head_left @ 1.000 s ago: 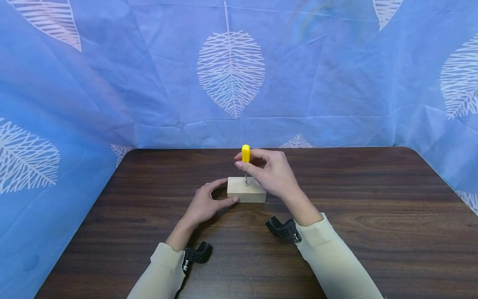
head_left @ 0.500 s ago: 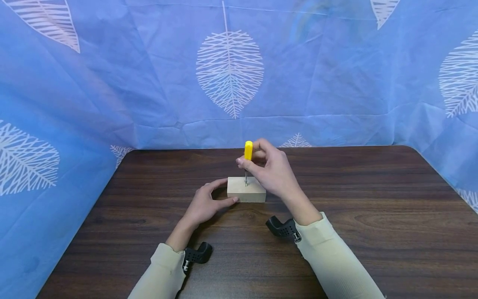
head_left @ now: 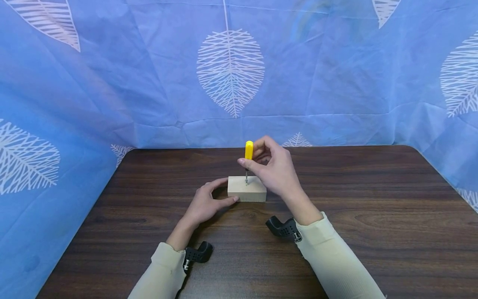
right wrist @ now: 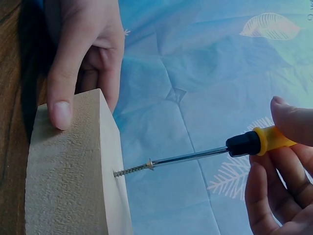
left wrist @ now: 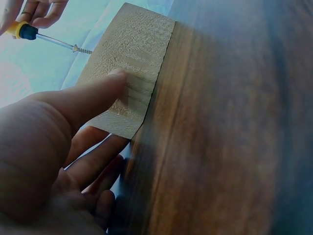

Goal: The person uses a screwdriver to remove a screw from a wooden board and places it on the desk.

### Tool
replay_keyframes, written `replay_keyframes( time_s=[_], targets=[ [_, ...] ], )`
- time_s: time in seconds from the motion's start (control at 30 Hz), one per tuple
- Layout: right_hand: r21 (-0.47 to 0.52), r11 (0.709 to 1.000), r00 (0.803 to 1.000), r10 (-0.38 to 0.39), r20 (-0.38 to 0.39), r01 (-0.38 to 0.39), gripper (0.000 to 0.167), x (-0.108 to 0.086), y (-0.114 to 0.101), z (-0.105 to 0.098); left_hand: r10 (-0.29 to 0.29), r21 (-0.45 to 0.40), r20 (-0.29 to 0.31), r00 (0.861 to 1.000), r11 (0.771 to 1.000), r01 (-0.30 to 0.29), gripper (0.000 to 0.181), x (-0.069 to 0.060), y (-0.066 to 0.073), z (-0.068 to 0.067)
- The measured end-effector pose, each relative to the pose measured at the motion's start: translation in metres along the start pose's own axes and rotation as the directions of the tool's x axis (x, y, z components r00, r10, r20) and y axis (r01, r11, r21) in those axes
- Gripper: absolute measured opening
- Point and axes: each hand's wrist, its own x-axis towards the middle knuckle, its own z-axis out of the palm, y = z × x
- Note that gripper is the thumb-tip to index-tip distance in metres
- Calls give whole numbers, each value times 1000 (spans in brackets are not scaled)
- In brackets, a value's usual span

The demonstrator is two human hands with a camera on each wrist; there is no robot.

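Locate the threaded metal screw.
In the right wrist view, the screw stands left of centre, between the pale rectangular wooden block and the yellow-handled metal screwdriver.

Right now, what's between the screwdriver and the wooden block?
A screw: its head meets the screwdriver, its other end the top of the wooden block. The right wrist view shows it.

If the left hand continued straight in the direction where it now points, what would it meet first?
Most likely the wooden block: the left hand points toward its end, the thumb touching its near face. How much space the palm has is unclear.
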Motion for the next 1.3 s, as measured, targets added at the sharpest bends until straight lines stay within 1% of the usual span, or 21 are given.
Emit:
replay_keyframes(
  time_s=[0.2, 0.3, 0.53, 0.7, 0.83, 0.97, 1.1, 1.2, 1.3],
  targets=[
    [2, 999, 999, -43, -4, 43, 27, -1, -1, -2, -3, 1, 2, 1000, 1000, 3, 70, 0, 0, 0],
    [7, 999, 999, -50, -1, 50, 25, -1, -2, -3, -6, -1, 3, 1000, 1000, 6, 70, 0, 1, 0],
    [12, 1000, 1000, -8, 22, 8, 21, 0, -2, -4, -11, 4, -1, 1000, 1000, 11, 70, 0, 1, 0],
    [17, 1000, 999, 8, 44, -8, 19, 0, -3, -5, -3, 7, -3, 1000, 1000, 3, 69, 0, 1, 1],
    [11, 1000, 998, 28, 52, -28, 23, 0, -3, -6, 4, 6, -3, 1000, 1000, -4, 69, 0, 0, 1],
    [2, 1000, 999, 30, 43, -30, 29, 0, -4, -4, 6, -1, 1, 1000, 1000, -6, 69, 0, -1, 2],
    [-7, 1000, 1000, -8, 12, 8, 32, -1, -4, -2, 13, -5, -1, 1000, 1000, -13, 69, 0, -2, 2],
    [-12, 997, 997, -72, -22, 71, 34, -1, -4, 0, 14, -4, -2, 1000, 1000, -14, 68, 0, -2, 2],
    [-26, 990, 988, -139, -64, 137, 36, -2, -4, 1, 13, -4, -2, 1000, 1000, -13, 69, 0, -1, 1]
  ],
)
